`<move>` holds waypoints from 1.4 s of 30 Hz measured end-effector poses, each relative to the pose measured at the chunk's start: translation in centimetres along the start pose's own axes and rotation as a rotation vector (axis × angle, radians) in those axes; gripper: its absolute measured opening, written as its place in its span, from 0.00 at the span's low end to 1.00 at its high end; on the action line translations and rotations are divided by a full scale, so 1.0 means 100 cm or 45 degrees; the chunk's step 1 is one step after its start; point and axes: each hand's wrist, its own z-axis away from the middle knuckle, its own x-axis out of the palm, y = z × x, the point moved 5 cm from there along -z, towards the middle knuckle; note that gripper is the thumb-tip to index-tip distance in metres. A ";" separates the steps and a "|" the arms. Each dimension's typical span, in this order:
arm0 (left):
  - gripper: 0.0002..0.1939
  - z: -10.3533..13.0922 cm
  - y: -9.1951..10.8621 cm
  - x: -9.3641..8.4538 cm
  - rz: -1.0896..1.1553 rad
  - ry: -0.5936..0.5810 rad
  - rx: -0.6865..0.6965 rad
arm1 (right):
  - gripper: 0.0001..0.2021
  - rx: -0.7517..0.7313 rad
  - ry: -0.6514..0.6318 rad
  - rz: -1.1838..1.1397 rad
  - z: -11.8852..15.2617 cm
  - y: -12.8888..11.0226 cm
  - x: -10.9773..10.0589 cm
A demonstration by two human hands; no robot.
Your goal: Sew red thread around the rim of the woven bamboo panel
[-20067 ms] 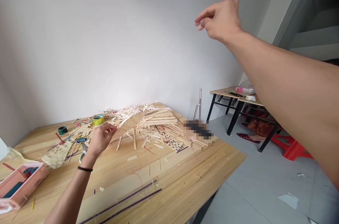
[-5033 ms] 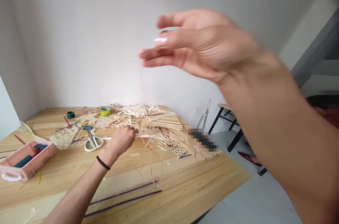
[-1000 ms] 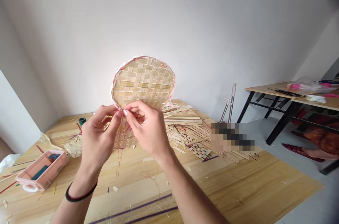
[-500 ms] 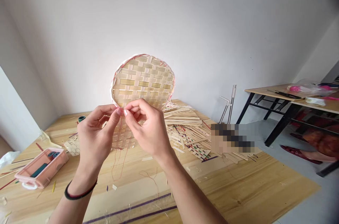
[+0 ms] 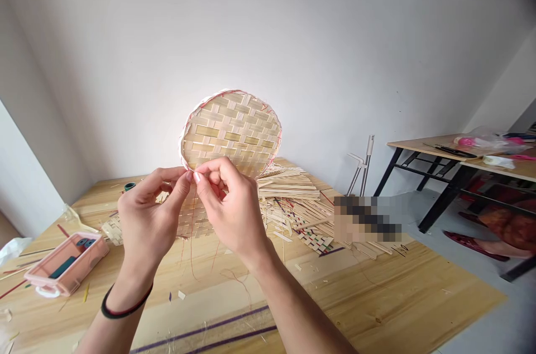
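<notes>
A round woven bamboo panel [image 5: 234, 125] stands tilted up above the table, its pale rim bound with red thread. At its lower left edge, my left hand [image 5: 151, 211] is closed in a pinch, thumb and forefinger on the rim. My right hand [image 5: 237, 209] pinches red thread [image 5: 192, 242] right beside it, the fingertips of both hands almost touching. Loose ends of the thread hang below the fingers. The exact hold at the fingertips is too small to make out, and my right hand covers the panel's bottom edge.
On the wooden table [image 5: 355, 298], a pink basket [image 5: 84, 264] holding dark spools sits at left. Bamboo strips [image 5: 288, 183] and a woven piece with coloured strands [image 5: 314, 240] lie behind my right hand. Another table [image 5: 444, 147] stands at right, with a person's foot [image 5: 477, 245] near it.
The panel has shifted slightly right and tilted a little. Both hands stay pinched at its lower left edge, and the hanging thread ends have swung to new positions.
</notes>
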 end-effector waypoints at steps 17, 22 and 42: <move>0.04 -0.001 0.010 0.000 -0.354 -0.009 0.368 | 0.06 0.033 -0.018 -0.033 -0.002 0.000 -0.003; 0.03 0.002 0.016 0.004 -0.474 -0.030 0.571 | 0.06 0.034 -0.028 0.010 -0.003 0.003 -0.005; 0.12 0.001 -0.057 0.049 -1.120 -0.617 0.295 | 0.08 0.289 -0.304 0.804 -0.010 0.053 -0.003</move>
